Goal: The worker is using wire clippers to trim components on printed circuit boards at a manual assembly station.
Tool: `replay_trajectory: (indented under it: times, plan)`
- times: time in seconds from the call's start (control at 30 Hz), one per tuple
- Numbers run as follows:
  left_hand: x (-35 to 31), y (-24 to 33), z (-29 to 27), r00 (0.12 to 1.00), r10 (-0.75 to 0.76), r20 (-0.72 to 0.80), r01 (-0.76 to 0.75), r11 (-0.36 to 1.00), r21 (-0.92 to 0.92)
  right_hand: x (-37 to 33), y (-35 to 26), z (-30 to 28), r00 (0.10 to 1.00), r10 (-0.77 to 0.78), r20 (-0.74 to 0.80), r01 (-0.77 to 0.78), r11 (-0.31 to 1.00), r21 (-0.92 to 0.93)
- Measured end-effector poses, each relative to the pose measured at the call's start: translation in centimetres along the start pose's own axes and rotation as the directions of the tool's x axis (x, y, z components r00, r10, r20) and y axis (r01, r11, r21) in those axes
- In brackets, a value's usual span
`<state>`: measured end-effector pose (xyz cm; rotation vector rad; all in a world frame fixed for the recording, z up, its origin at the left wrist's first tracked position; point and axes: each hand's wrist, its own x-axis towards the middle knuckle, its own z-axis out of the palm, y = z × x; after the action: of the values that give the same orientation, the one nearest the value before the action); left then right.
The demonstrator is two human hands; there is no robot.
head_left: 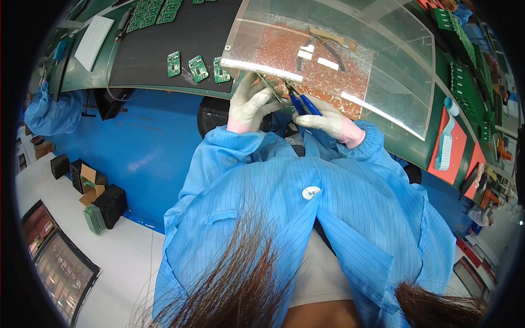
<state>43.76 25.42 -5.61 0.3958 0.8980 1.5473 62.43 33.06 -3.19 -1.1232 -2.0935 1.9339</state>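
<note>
Both hands wear pale gloves and meet at the near edge of a clear plastic cover (394,117). My left hand (249,105) is closed on a small circuit board (269,87), seen nearly edge-on and tilted. Closed around the blue handles of a pair of side cutters (302,104) is my right hand (328,120). The cutters' dark jaws point toward the board; whether they touch it I cannot tell. Under the cover lies a reddish-brown surface (284,49) strewn with small clippings. A brush (328,37) with a wooden handle rests there too.
Left of the cover, green circuit boards (174,64) lie in a row on a black mat (147,60). More boards (145,13) sit farther back, near a white tray (94,42). Racked green boards (462,82) and a red mat (440,147) are at the right. Another person's blue sleeve (53,115) shows far left.
</note>
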Motion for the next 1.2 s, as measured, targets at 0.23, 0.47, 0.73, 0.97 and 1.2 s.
replay_trajectory:
  times: [0.23,0.47,0.73,0.97,1.2]
  plan:
    - [-0.3,0.3,0.2,0.999,0.033,0.007,-0.033,0.999,0.013,-0.1,-0.5,-0.1,0.982,-0.03,-0.185,-0.04,0.931,-0.363]
    - [-0.9,0.9,0.9,0.998,0.068,-0.01,-0.067,0.996,0.067,-0.7,-3.2,0.5,0.983,-0.03,-0.182,-0.057,0.89,-0.453]
    - [-1.7,0.8,1.2,0.983,0.142,-0.115,-0.145,0.989,-0.019,-1.2,-3.1,0.6,0.969,-0.089,-0.231,-0.027,0.889,-0.457]
    - [-2.4,0.9,1.6,0.977,0.169,-0.13,-0.171,0.985,-0.012,-1.5,-4.0,0.4,0.968,-0.108,-0.227,-0.019,0.869,-0.495]
    - [-2.7,0.9,2.2,0.973,0.178,-0.145,-0.176,0.984,0.02,-1.8,-3.8,0.4,0.968,-0.119,-0.223,-0.028,0.826,-0.563]
